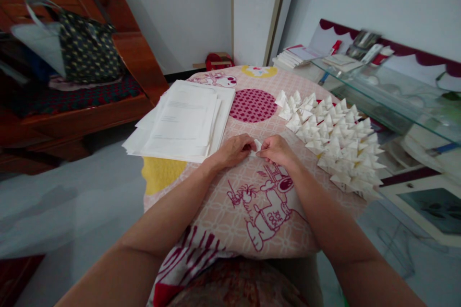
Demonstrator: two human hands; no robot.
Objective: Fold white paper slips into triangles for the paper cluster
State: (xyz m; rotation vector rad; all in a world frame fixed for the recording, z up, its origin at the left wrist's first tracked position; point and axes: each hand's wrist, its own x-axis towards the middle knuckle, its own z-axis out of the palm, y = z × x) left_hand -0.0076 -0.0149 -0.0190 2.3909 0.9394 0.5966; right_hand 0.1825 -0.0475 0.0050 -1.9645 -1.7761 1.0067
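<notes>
Between my two hands is a small folded piece of white paper (257,146), low over the middle of the cloth-covered table (230,192). My left hand (236,149) pinches its left side, while the fingers of my right hand (276,149) grip its right side. Beyond my left hand lies a stack of white paper sheets (180,122), the top one bearing faint print. To the right of my right hand stand several rows of pointed folded-paper pieces (331,134), set close together. My fingers partly cover the small paper.
A wooden bench (129,72) on the left carries a dark patterned bag (88,45). Along the right runs a glass shelf (389,100) beside the table, with a pile of booklets (297,56) at its far end. A white wall and pillar (255,9) stand behind.
</notes>
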